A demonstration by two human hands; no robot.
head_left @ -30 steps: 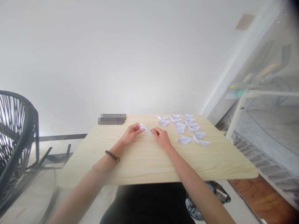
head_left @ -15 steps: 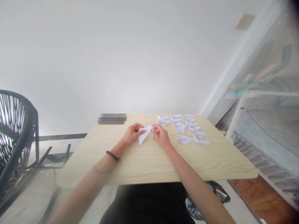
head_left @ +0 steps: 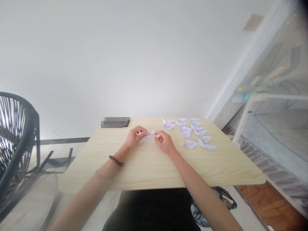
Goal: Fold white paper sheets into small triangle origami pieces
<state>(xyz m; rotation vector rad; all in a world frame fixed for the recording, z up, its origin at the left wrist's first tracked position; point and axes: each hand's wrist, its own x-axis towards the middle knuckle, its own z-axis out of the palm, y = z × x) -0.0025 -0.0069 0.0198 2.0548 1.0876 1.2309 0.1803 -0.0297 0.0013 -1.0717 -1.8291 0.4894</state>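
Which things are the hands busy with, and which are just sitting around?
In use:
left hand and right hand, pinching a small white paper piece between them
folded white paper shapes on the wooden table

Just lying about:
dark flat thing at the table's far edge
black woven chair

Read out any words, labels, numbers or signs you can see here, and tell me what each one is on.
None can be read.
The dark flat object at the table's far edge is blurred out.
The folded white papers and the piece held between the left hand and right hand look blank.
The wall plate shows no lettering.
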